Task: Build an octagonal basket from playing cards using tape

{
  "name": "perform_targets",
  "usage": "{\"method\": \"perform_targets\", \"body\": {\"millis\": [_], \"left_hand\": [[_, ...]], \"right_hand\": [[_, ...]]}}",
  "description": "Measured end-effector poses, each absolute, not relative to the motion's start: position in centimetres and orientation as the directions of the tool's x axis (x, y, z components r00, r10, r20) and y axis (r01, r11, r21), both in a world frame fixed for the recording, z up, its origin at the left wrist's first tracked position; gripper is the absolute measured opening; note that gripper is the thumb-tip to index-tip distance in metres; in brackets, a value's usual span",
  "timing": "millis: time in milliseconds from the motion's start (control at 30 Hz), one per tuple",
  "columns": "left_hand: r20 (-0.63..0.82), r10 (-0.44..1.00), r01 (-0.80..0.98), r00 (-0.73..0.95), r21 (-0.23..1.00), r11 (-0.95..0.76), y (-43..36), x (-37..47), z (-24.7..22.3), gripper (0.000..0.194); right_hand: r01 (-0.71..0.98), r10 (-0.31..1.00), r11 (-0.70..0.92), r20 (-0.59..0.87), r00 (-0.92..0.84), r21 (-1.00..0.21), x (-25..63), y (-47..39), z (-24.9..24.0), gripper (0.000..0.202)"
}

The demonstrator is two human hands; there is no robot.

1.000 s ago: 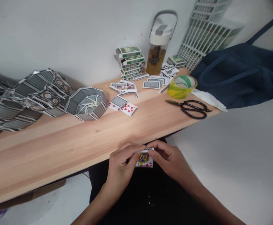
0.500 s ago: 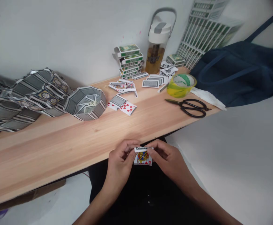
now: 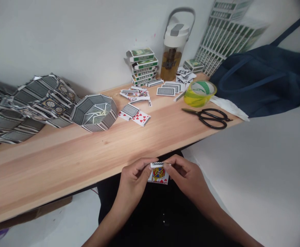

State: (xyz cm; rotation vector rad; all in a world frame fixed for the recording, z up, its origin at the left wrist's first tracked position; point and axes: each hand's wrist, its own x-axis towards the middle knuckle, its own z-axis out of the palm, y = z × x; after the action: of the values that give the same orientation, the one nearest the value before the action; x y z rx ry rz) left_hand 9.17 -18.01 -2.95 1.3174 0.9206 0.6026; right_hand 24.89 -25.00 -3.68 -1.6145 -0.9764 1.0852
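Between my two hands, just off the table's front edge and above my lap, is a playing card [image 3: 159,175] with a red-suit court picture facing me. Its top edge is folded over, so a strip of the patterned back shows. My left hand [image 3: 135,178] pinches the left end of that fold between thumb and fingers. On the right end, my right hand [image 3: 184,173] grips the fold the same way, thumb on the near side. The fingertips behind the card are hidden. Loose playing cards [image 3: 141,118] lie on the table beyond my hands.
A bowl made of folded cards [image 3: 108,120] and larger card structures [image 3: 54,103] stand at left. Stacked card boxes [image 3: 143,65], a drink bottle [image 3: 174,51], a tape roll [image 3: 200,94] and black-handled scissors [image 3: 213,118] are farther back. A dark blue bag [image 3: 265,79] sits at right.
Both hands and the card have shifted slightly down and right. My left fingers now lie straighter along the folded top edge. Everything on the table stays put.
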Motion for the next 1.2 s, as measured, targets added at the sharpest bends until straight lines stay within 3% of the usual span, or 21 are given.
{"method": "perform_targets", "body": {"millis": [133, 367, 633, 833, 1200], "left_hand": [[-0.21, 0.823, 0.155, 0.528, 0.977, 0.149, -18.6, 9.4, -3.1, 0.031], [-0.158, 0.879, 0.243, 0.451, 0.969, 0.049, -18.6, 9.5, -3.1, 0.014], [-0.154, 0.874, 0.232, 0.461, 0.971, 0.049, -18.7, 9.4, -3.2, 0.013], [-0.064, 0.865, 0.274, 0.498, 0.958, -0.087, -18.4, 9.1, -3.2, 0.014], [-0.033, 0.797, 0.268, 0.603, 0.95, -0.163, -17.4, 8.9, -2.8, 0.016]], "right_hand": [[0.133, 0.925, -0.249, -0.195, 0.327, -0.959, 24.8, -25.0, -3.5, 0.019], [0.091, 0.934, -0.223, -0.187, 0.304, -0.97, 24.4, -25.3, -3.4, 0.019], [0.135, 0.934, -0.226, -0.176, 0.311, -0.965, 24.1, -25.6, -3.5, 0.021], [0.133, 0.935, -0.221, -0.172, 0.31, -0.966, 24.1, -25.8, -3.5, 0.021], [0.008, 0.929, -0.284, -0.273, 0.249, -0.959, 24.8, -25.3, -3.8, 0.023]]}}
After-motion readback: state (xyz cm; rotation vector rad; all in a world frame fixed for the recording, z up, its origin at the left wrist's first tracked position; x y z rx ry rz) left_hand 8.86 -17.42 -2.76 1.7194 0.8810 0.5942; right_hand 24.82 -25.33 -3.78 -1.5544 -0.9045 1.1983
